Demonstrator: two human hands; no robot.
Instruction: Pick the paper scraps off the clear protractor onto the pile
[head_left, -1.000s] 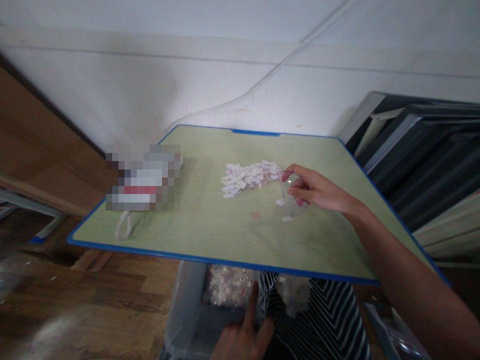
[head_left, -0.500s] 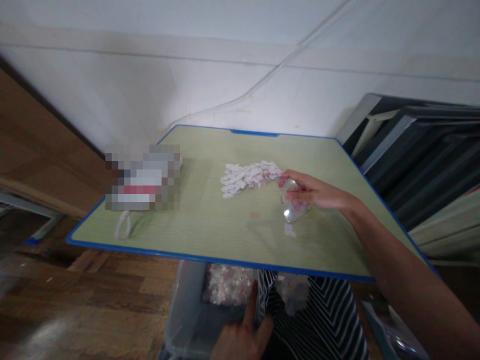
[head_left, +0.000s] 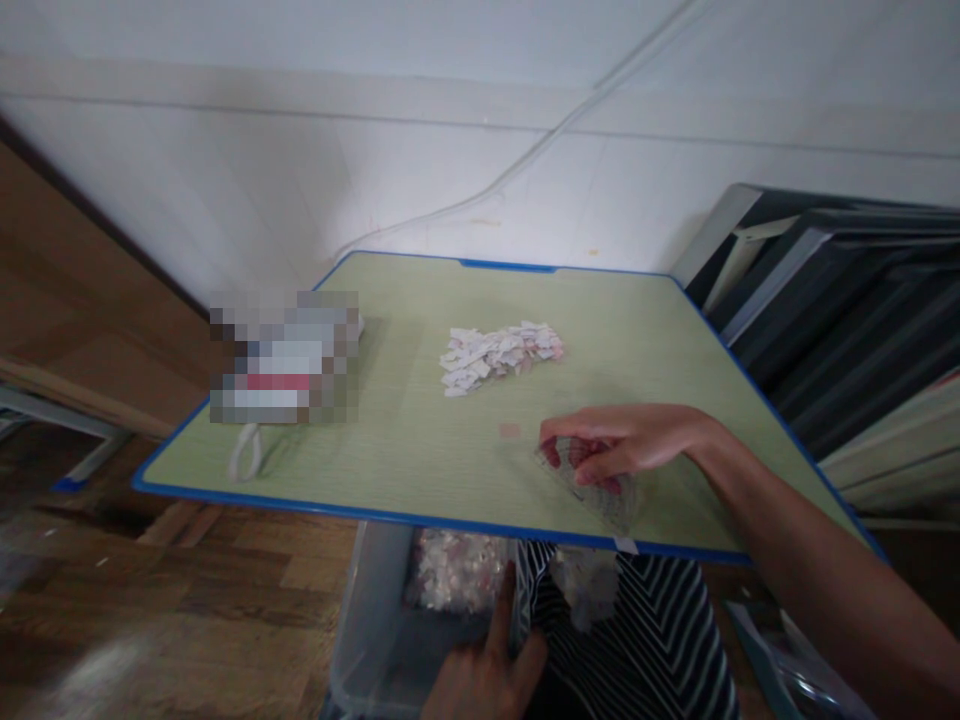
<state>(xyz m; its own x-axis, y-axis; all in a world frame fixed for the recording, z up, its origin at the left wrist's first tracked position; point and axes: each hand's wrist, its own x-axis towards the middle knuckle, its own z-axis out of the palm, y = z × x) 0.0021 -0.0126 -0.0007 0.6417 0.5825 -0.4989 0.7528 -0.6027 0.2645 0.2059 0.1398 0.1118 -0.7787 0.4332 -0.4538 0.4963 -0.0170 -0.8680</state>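
Note:
My right hand (head_left: 607, 445) is closed around a crinkled, see-through piece of plastic that looks like a clear bag (head_left: 600, 500), low over the table's front part. A small white paper slip (head_left: 625, 545) shows at the bag's lower end, by the table edge; whether it is attached I cannot tell. Behind the hand lies a heap of small white and pinkish paper slips (head_left: 491, 357), with one pink slip (head_left: 510, 430) apart from it. Below the table, my left hand (head_left: 487, 675) rests at the right side of a clear plastic bin (head_left: 352, 620), index finger and thumb stretched out, holding nothing visible.
The green table (head_left: 405, 440) has a blue rim and stands against a white wall. A blurred-out object with a white loop (head_left: 246, 452) lies at its left. Shiny small packets (head_left: 457, 570) fill part of the bin. Dark panels (head_left: 840, 270) lean at right.
My right hand has moved toward the table's front edge with the clear plastic, away from the slip heap. The small white slip has shifted to the front edge. My left hand stays put.

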